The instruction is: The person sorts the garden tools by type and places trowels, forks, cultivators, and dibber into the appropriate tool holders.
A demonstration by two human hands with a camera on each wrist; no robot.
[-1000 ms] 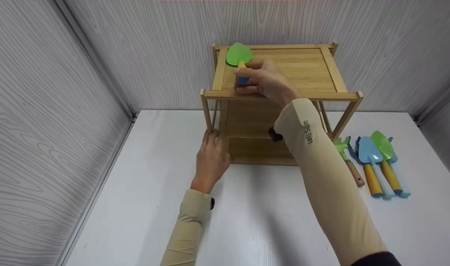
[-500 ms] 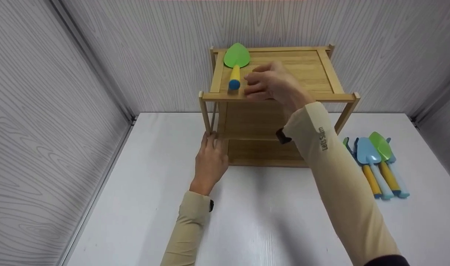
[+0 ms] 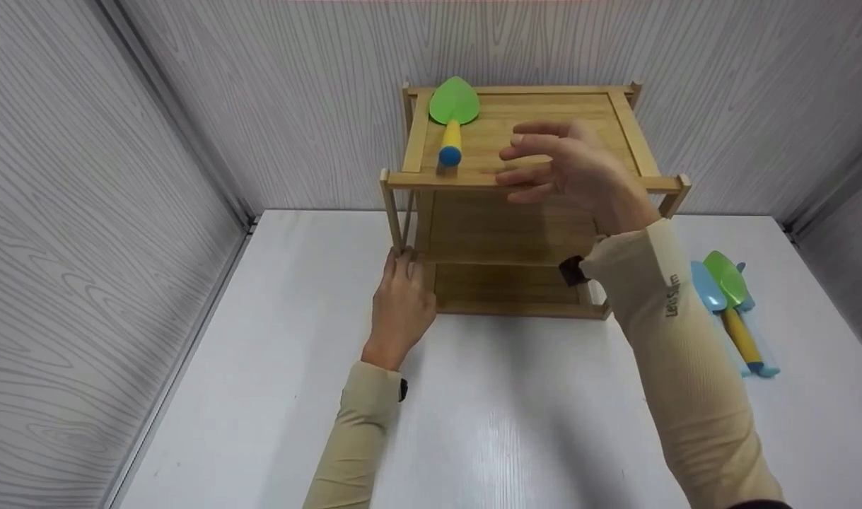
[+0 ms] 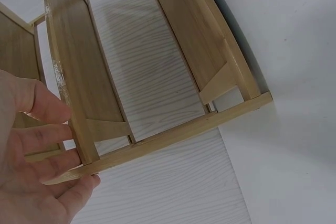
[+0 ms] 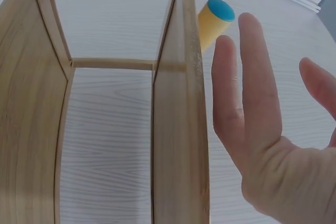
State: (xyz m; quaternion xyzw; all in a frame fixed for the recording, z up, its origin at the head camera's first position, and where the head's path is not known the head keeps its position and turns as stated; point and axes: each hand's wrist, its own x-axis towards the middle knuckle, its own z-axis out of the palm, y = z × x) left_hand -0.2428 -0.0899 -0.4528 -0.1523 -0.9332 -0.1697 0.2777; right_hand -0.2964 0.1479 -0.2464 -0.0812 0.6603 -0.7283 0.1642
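Observation:
A green trowel [image 3: 454,106] with a yellow, blue-capped handle lies at the left of the top tier of a wooden shelf rack [image 3: 438,182]. Its handle end points to the front. My right hand [image 3: 579,170] hovers over the rack's front edge, right of the trowel, fingers spread and holding nothing. The handle end [image 5: 218,11] shows past the board edge in the right wrist view. My left hand [image 3: 402,304] grips the rack's front left post at the middle tier; in the left wrist view its fingers [image 4: 55,163] bend round the post and rail.
On the white table [image 3: 282,318], right of the rack, lie another green trowel [image 3: 727,279] with a yellow handle and a light blue trowel [image 3: 706,286], partly behind the right sleeve. Grey wood-grain walls [image 3: 310,106] stand at the back and sides.
My right hand has let go of the green trowel's handle and moved right, its fingers spreading. The trowel stays on the top tier. My left hand keeps its place on the post.

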